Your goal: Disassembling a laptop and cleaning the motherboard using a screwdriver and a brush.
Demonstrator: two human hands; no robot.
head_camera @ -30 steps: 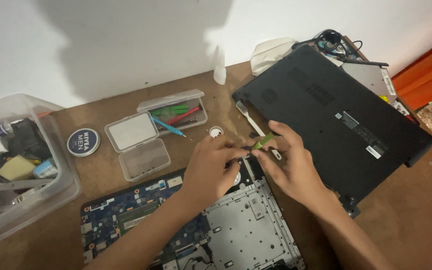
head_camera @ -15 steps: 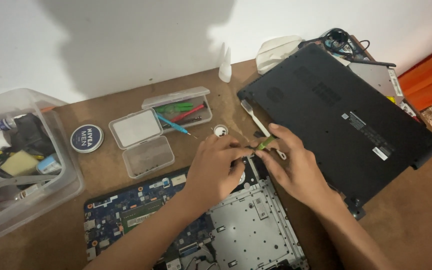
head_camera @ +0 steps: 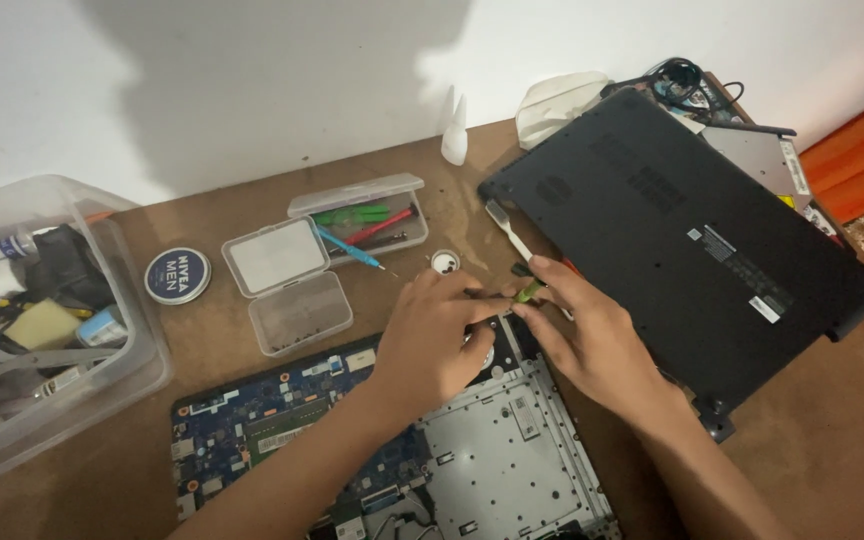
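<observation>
Hands (head_camera: 512, 330) unmoved, green tool (head_camera: 529, 292) between fingertips

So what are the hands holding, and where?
Right hand pinches a small green-handled tool by its handle; left hand meets its dark tip end, grip unclear.

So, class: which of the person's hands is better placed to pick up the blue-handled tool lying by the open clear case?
Left. The left hand lies nearer the blue-handled tool; the right hand is farther off and pinches a green-handled tool.

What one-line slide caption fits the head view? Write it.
Left hand and right hand grip a green-handled tool over an opened laptop.
</observation>
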